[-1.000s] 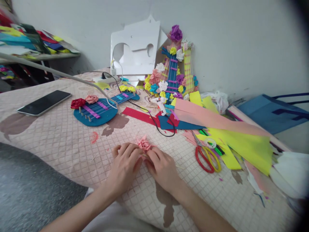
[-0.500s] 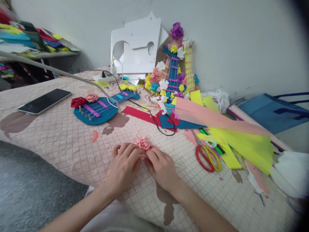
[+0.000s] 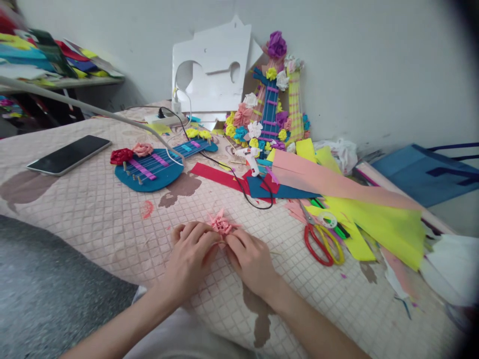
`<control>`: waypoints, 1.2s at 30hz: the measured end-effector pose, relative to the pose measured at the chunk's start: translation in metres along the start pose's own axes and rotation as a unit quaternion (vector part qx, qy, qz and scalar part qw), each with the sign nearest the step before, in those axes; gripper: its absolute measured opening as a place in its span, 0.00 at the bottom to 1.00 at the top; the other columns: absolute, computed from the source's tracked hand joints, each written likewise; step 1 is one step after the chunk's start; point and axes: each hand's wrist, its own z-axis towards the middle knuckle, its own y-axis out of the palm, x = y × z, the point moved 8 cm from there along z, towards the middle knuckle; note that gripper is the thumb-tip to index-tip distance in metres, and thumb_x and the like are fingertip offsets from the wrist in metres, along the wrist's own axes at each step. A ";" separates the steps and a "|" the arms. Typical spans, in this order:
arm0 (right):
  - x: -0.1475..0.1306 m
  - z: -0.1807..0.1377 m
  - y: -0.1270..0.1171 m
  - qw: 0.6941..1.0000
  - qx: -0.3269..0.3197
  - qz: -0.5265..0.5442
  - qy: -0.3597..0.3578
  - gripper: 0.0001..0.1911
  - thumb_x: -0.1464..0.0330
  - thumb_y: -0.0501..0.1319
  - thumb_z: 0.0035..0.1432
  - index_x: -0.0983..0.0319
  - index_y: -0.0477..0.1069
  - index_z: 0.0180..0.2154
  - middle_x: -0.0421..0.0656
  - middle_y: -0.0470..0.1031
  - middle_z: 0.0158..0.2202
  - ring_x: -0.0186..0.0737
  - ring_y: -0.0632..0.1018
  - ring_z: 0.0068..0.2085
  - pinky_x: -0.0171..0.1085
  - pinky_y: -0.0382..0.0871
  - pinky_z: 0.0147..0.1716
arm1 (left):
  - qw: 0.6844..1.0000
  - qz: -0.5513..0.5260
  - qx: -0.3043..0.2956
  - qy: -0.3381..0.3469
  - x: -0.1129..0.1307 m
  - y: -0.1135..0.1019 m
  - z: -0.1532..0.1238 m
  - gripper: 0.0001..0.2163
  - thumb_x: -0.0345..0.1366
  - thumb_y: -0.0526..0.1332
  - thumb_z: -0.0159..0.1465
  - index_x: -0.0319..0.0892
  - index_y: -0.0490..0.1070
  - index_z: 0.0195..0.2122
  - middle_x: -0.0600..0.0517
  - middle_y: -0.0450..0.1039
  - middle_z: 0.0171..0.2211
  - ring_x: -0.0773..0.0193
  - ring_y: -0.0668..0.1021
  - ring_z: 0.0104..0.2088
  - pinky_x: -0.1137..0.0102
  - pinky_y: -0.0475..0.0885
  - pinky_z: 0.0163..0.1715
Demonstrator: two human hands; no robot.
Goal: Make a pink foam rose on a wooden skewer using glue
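Note:
A pink paper flower [image 3: 222, 224] with pointed petals sits between my two hands near the table's front. My left hand [image 3: 194, 252] has its fingers curled and pinches the flower's near edge from the left. From the right, the thumb and fingers of my right hand [image 3: 249, 257] close on the same edge. The fingertips nearly meet, and they hide the flower's lower part. Beyond them lies a blue toy guitar [image 3: 153, 179] with strings, purple strips, a red paper flower [image 3: 121, 156] and a pink one.
Red-and-yellow scissors [image 3: 322, 242] and paper sheets [image 3: 377, 224] lie to the right. A white glue gun [image 3: 251, 158] with a black cable stands behind. Farther back are decorated guitars [image 3: 270, 109] and white cut-out boards [image 3: 213, 70]. A phone [image 3: 71, 153] lies at left.
The pink flower has shifted slightly left and turned a little, so more of its petals show above my fingers. Both hands have stayed nearly in place.

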 end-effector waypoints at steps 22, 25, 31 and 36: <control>-0.003 -0.004 -0.002 0.999 -0.001 0.032 -0.006 0.09 0.69 0.52 0.65 0.62 0.69 0.43 0.44 0.73 0.38 0.40 0.75 0.37 0.37 0.68 0.34 | 1.000 -0.025 -0.003 0.002 0.001 -0.001 -0.006 0.05 0.28 0.58 0.64 0.45 0.70 0.38 0.52 0.72 0.38 0.58 0.69 0.41 0.60 0.56 0.44; -0.003 -0.004 -0.003 0.999 -0.001 0.030 -0.011 0.10 0.70 0.51 0.65 0.62 0.70 0.42 0.45 0.73 0.38 0.39 0.75 0.36 0.36 0.68 0.33 | 0.999 -0.038 -0.007 0.006 0.001 -0.002 -0.007 0.05 0.29 0.58 0.64 0.46 0.71 0.37 0.53 0.72 0.38 0.58 0.69 0.41 0.60 0.56 0.45; -0.004 -0.003 -0.004 1.000 0.003 0.024 -0.017 0.10 0.70 0.51 0.65 0.62 0.71 0.41 0.44 0.74 0.37 0.38 0.75 0.34 0.36 0.68 0.32 | 0.999 -0.042 -0.014 0.009 0.000 -0.003 -0.009 0.06 0.31 0.57 0.65 0.48 0.72 0.40 0.52 0.72 0.38 0.58 0.69 0.41 0.59 0.55 0.44; -0.005 -0.003 -0.005 0.999 0.012 0.034 -0.014 0.09 0.69 0.53 0.65 0.62 0.71 0.42 0.44 0.75 0.37 0.39 0.75 0.35 0.36 0.68 0.33 | 0.999 -0.046 -0.018 0.017 0.000 -0.003 -0.009 0.07 0.31 0.55 0.66 0.46 0.71 0.40 0.52 0.71 0.36 0.59 0.69 0.40 0.60 0.55 0.44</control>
